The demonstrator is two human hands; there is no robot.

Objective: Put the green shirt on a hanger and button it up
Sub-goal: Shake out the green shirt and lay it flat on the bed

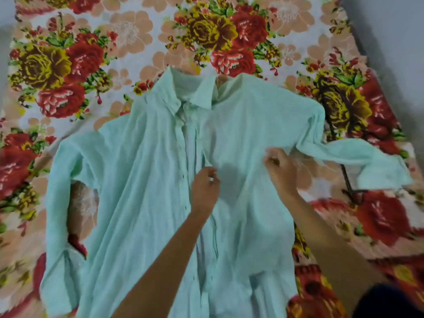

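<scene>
The pale green shirt (142, 180) lies face up on the bed, collar at the far end, sleeves spread out, its front open along the button strip. My left hand (205, 189) sits at the middle of the chest, fingers pinched on the edge of the right front panel. Near the armpit, my right hand (278, 167) grips the same panel and holds it slightly lifted, casting a shadow between the hands. A dark hanger (346, 177) lies on the bed at the right, partly under the right sleeve. The view is blurred.
A floral bedsheet (68, 65) in red, yellow and peach covers the bed. A grey wall (394, 31) runs along the right side. A dark shape (390, 301) sits at the bottom right corner.
</scene>
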